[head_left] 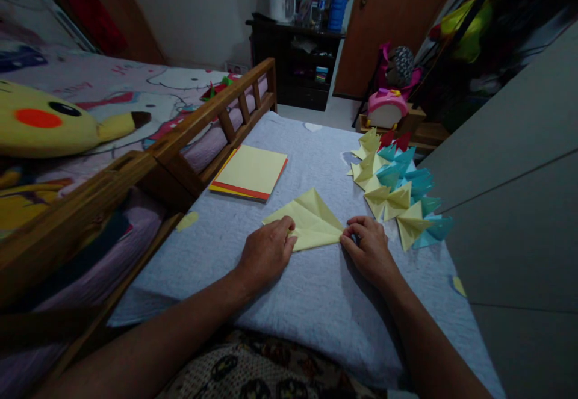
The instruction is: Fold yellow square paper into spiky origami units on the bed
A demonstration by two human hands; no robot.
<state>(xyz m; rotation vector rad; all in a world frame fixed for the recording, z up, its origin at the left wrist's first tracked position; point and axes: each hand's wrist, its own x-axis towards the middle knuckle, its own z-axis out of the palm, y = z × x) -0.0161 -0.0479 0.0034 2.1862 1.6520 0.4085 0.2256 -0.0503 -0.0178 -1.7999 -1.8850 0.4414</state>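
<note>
The yellow sheet [312,217] is lying at frame centre. The left hand [267,247], fingers curled, is pinching its lower-left edge; the right hand [369,247], half closed, is pinching its right corner. Cloth [307,303] is extending below; folded pieces [389,199] are bounding the right.

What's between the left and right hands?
The partly folded pale yellow paper; it spans from the left hand to the right hand, seen in the head view.
</note>
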